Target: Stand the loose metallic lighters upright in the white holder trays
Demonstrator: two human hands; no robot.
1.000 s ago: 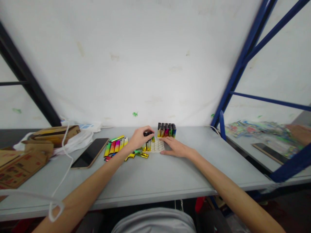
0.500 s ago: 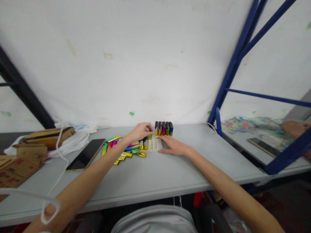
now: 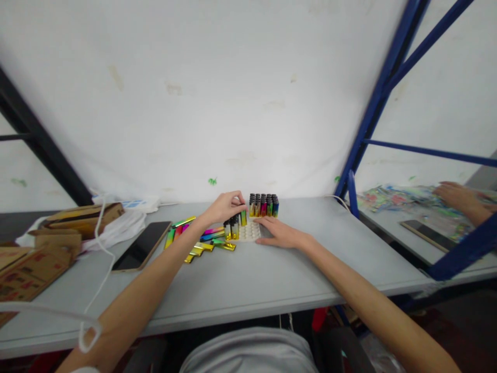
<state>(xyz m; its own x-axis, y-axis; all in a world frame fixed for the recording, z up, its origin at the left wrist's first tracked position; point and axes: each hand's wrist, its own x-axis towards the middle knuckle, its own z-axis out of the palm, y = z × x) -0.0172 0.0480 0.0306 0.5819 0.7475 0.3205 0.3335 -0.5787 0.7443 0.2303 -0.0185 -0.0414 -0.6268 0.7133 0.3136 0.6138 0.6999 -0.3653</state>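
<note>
My left hand [image 3: 229,206] is closed in a pinch on a shiny yellow-green lighter [image 3: 244,217], held upright over the white holed tray [image 3: 251,232]. Several gold lighters with black tops [image 3: 232,230] stand in the tray's left side, just below that hand. Fingers stretched out, my right hand [image 3: 277,233] lies at the tray's right edge and touches it. Behind the tray, a block of upright lighters [image 3: 264,205] in gold, pink, green and blue stands in tight rows. Loose metallic lighters [image 3: 202,248] lie left of the tray, partly hidden by my left forearm.
A phone [image 3: 142,246] lies on the grey table [image 3: 248,285] to the left. Farther left are cardboard boxes [image 3: 34,269], white plastic and a white cable [image 3: 101,269]. On the right, a blue metal frame [image 3: 365,140] borders another table, where another person's hand [image 3: 458,197] hovers over colourful packets.
My left hand has shifted slightly, and the lighter in its fingers now shows more clearly over the tray. My right hand stays at the tray's edge.
</note>
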